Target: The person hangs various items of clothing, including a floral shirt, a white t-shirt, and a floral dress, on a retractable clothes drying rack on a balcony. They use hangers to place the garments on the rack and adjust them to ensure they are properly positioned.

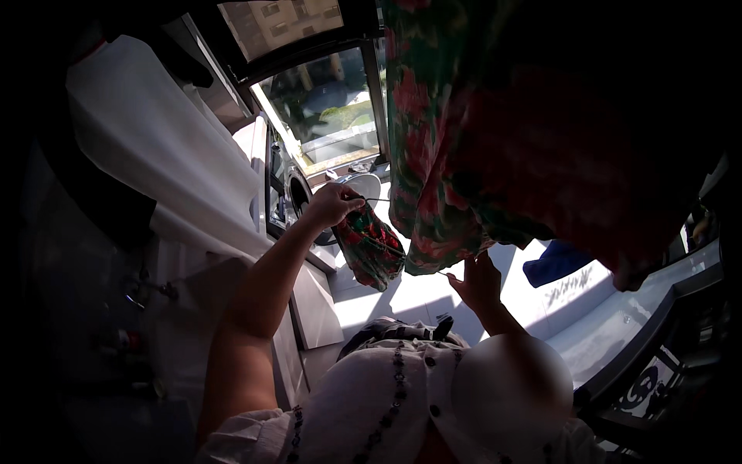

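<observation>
A large red and green floral cloth (423, 151) hangs before me, and its right side sinks into shadow. My left hand (333, 204) pinches a smaller gathered piece of matching floral cloth (374, 246), left of the hanging one. A thin cord (378, 200) runs from my left fingers towards the large cloth. Just under the lower edge of the hanging cloth, my right hand (480, 284) has its fingers raised against the fabric. Another thin cord end shows near my right thumb; the fabric partly hides those fingers, so their grip is unclear.
A white garment (162, 139) hangs at the left. Beyond my left hand stands a front-loading washing machine (298, 194) with its round door open, near a pale basin (364, 184). A window (327, 104) lies ahead. Blue cloth (556, 264) hangs at the right.
</observation>
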Tool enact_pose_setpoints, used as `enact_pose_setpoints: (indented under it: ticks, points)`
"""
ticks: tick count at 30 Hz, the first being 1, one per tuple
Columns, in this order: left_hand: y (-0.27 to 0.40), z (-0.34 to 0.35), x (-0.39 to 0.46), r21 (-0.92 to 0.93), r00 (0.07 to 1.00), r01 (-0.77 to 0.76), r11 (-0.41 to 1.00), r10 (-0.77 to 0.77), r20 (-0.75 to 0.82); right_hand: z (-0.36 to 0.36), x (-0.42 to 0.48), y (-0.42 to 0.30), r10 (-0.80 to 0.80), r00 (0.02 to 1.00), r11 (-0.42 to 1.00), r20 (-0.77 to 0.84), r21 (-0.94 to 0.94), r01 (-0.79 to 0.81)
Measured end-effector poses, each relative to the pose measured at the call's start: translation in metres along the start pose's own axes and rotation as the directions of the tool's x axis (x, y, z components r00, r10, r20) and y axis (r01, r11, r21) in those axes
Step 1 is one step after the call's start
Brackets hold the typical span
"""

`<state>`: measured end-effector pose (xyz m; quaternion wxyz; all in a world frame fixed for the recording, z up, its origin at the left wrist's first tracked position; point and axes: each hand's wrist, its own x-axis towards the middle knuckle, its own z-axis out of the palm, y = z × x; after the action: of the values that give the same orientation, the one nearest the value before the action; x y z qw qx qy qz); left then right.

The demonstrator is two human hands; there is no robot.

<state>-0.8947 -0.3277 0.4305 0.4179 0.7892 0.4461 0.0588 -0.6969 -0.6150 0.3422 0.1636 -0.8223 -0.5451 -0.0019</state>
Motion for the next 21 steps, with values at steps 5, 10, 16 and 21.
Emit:
enact_pose_setpoints:
  ticks: [5, 10, 16, 21]
  points:
    - [0.005, 0.029, -0.016, 0.671, 0.830, -0.267, 0.692, 0.519, -0.204, 0.027, -0.036, 0.019, -0.087, 0.993, 0.978, -0.078, 0.182, 0.100]
    - [-0.005, 0.040, -0.022, 0.741, 0.617, -0.484, 0.466, 0.782, -0.089, 0.047, -0.051, 0.019, -0.087, 0.975, 0.869, 0.203, 0.493, -0.025]
    - [-0.014, 0.023, -0.010, 0.497, 0.836, -0.503, 0.707, 0.544, 0.072, 0.055, -0.043, -0.014, -0.043, 0.973, 0.969, -0.227, 0.226, 0.096]
    - [-0.011, 0.014, -0.018, 0.513, 0.831, -0.494, 0.701, 0.555, 0.042, 0.032, -0.031, -0.046, 0.008, 0.989, 1.000, -0.146, 0.004, -0.007]
